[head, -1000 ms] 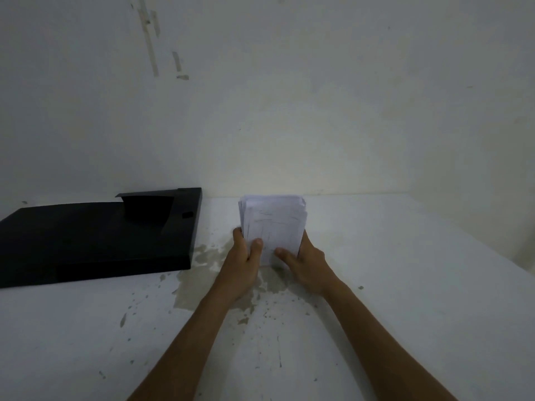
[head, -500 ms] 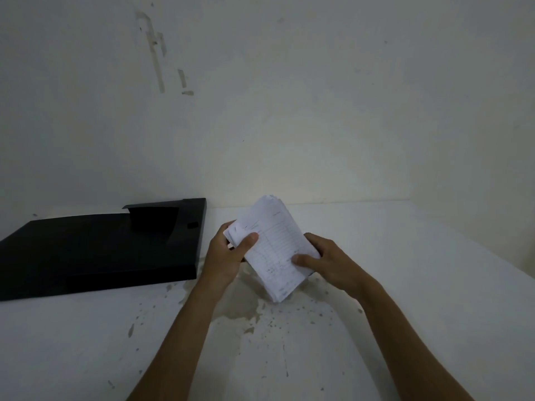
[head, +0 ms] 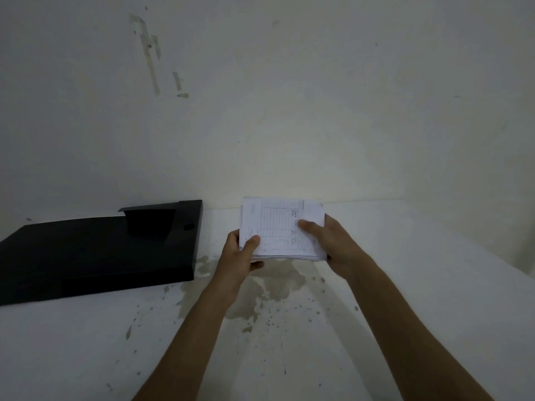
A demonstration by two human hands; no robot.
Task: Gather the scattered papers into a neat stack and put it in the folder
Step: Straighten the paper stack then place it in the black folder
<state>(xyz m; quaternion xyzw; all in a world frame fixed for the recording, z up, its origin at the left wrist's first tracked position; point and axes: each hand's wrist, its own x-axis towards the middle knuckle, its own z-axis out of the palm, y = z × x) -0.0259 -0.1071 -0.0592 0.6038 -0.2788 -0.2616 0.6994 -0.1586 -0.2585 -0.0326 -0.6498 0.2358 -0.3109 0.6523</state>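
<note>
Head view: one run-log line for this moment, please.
papers: stacked, off the table | left hand: grips left edge | right hand: grips right edge | folder: left of the stack

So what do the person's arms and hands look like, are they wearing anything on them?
Both forearms are bare right down to the frame's bottom edge, with no sleeves showing. The left hand and right hand wear no gloves, and no watch, ring or bracelet is visible.

- A bare, dimly lit room is shown, its kind not told.
- A stained white table (head: 289, 328) is set against a scuffed plaster wall (head: 289, 111).
- A black folder (head: 95, 253) hints at paperwork.
</note>
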